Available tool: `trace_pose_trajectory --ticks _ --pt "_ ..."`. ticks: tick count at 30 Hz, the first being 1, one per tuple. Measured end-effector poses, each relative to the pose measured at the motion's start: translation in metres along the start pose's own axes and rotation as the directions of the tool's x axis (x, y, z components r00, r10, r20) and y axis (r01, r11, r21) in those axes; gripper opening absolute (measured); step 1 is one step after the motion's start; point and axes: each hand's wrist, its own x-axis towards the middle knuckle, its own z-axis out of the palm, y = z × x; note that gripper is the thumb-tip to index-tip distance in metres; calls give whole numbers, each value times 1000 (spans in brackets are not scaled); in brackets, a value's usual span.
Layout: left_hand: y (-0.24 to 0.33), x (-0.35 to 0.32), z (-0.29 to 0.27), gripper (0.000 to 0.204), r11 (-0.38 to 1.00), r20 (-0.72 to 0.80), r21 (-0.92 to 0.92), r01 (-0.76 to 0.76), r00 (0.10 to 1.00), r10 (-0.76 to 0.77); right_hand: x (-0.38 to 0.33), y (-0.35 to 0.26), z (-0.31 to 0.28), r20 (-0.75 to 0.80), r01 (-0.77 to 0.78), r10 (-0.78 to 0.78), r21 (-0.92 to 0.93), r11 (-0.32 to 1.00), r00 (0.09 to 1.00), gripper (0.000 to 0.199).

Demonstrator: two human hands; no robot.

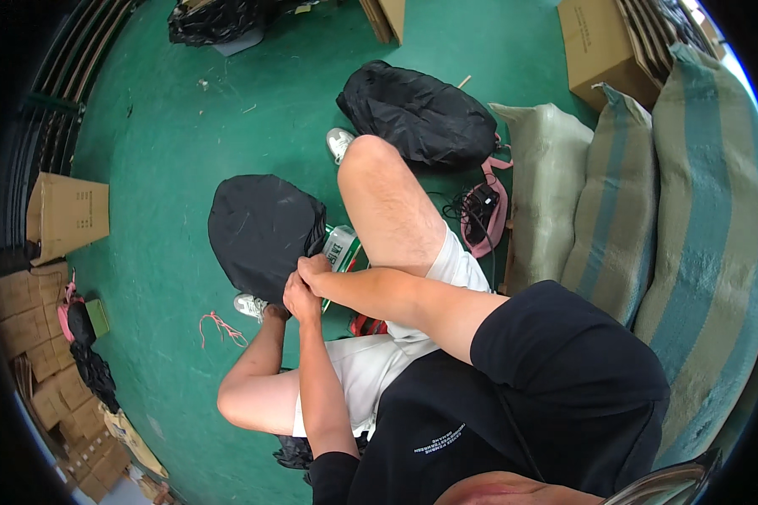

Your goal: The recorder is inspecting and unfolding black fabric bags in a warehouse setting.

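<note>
A round, flat-topped black bag (265, 236) stands on the floor between my feet, its fabric gathered at the side towards me. At that gathered edge my left hand (301, 299) is closed, its fingers curled in. My right hand (314, 273) is closed just beyond it, touching it, and both seem to pinch the bag's edge. What exactly lies between the fingers is too small to see. Next to my right hand is a container with a green and white label (340, 246), partly hidden by my wrist and leg. A red item (367, 325) shows beneath my right forearm.
Another stuffed black bag (417, 116) lies beyond my right knee. Near it is a pink pouch (490, 210) with black cables. Tall woven sacks (706, 219) line the right side. A pink cord (221, 329) lies on the green floor. Cardboard boxes (76, 217) stand at left.
</note>
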Motion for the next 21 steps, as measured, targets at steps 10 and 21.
trace_pose_trajectory --ticks 10,21 --pt "8 -7 -3 25 930 61 -346 123 992 -108 24 4 3 -67 331 -352 -212 919 934 32" --pt "-38 -44 -8 21 256 -94 -961 106 745 -660 -22 -113 91 308 442 -600 450 776 738 35"
